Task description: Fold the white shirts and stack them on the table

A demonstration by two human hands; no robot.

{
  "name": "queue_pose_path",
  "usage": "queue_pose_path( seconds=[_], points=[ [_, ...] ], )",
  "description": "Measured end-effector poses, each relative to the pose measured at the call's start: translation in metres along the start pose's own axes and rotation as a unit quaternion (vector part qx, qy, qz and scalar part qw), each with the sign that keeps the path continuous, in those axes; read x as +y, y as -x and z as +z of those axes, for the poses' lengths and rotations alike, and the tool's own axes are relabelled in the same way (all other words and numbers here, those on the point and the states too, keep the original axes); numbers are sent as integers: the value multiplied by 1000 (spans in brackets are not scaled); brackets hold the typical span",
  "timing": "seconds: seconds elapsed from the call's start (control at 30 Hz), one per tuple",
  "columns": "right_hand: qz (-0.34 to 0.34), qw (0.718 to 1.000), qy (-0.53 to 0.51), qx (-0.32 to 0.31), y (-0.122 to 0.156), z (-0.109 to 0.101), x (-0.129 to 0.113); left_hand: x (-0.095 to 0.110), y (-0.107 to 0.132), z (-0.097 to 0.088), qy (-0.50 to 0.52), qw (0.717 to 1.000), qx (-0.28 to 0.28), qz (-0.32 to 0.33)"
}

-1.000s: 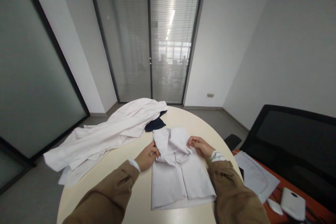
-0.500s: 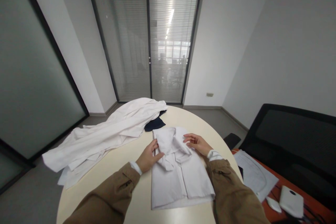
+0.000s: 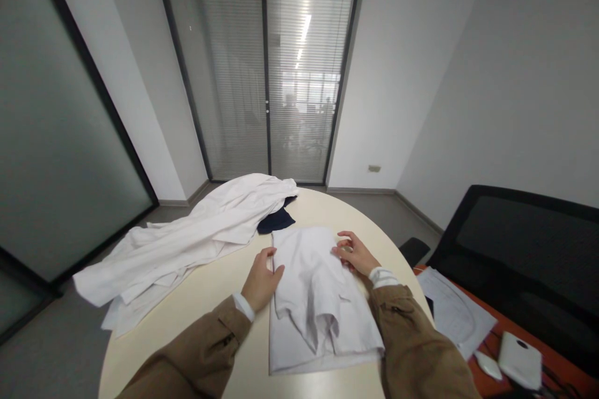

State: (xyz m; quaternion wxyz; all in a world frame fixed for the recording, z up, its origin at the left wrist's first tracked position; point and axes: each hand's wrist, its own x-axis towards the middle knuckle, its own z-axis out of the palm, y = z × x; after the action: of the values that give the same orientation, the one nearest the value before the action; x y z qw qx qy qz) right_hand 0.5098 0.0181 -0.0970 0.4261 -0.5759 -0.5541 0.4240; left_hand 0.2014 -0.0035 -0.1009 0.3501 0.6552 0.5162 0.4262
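Note:
A folded white garment [image 3: 304,262] lies in front of me, its upper layer turned down toward me in loose creases over a flatter layer beneath. My left hand [image 3: 261,275] rests at its left edge, thumb and fingers apart, the fingertips by the cloth. At the upper right edge is my right hand [image 3: 358,254], its fingers loosely curved and spread, near or touching the fabric. Neither hand grips the garment. A second white garment [image 3: 187,240] is spread in a long loose heap to the left, with a dark blue piece of cloth [image 3: 277,221] showing beside it.
The round cream table [image 3: 243,336] bears both garments. To the right stand a black mesh chair [image 3: 519,262] and a reddish surface [image 3: 496,380] with papers [image 3: 453,308], a white mouse [image 3: 488,365] and a white device [image 3: 520,358]. A glass door with blinds [image 3: 224,75] is behind.
The bunched upper layer of the garment has come down toward me and now drapes over the lower part. My left hand has shifted slightly left, and my right hand slightly right.

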Motion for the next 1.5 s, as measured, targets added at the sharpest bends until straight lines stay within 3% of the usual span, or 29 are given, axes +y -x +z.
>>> queue_pose_path(
  seconds=[0.13,0.27,0.43,0.6,0.7,0.8,1.03,1.17,1.3,1.5],
  points=[
    [28,997,52,-47,2,1,-1,-6,2,2,-1,998,-46,-33],
    [-22,995,45,-90,1,3,4,-14,-2,1,-12,996,-87,-27],
    [-75,991,78,-81,-3,8,8,-12,-10,-2,-123,991,-59,4],
    [-42,991,86,-93,-5,9,8,-14,-19,1,-168,984,2,63],
    [-10,989,76,-126,-4,8,5,-18,-26,3,-138,987,14,86],
    [-4,987,92,-131,-1,7,1,-19,-30,3,-69,995,-25,66],
    [-14,982,104,-159,0,5,0,-5,-27,1,28,992,-80,93],
    [-26,981,98,-166,1,5,1,1,-25,1,29,991,-85,102],
    [-59,981,111,-147,1,10,1,-2,-30,1,1,983,-92,160],
    [-134,978,157,-27,-8,24,3,-17,-50,-5,-70,976,-55,200]
  ],
)
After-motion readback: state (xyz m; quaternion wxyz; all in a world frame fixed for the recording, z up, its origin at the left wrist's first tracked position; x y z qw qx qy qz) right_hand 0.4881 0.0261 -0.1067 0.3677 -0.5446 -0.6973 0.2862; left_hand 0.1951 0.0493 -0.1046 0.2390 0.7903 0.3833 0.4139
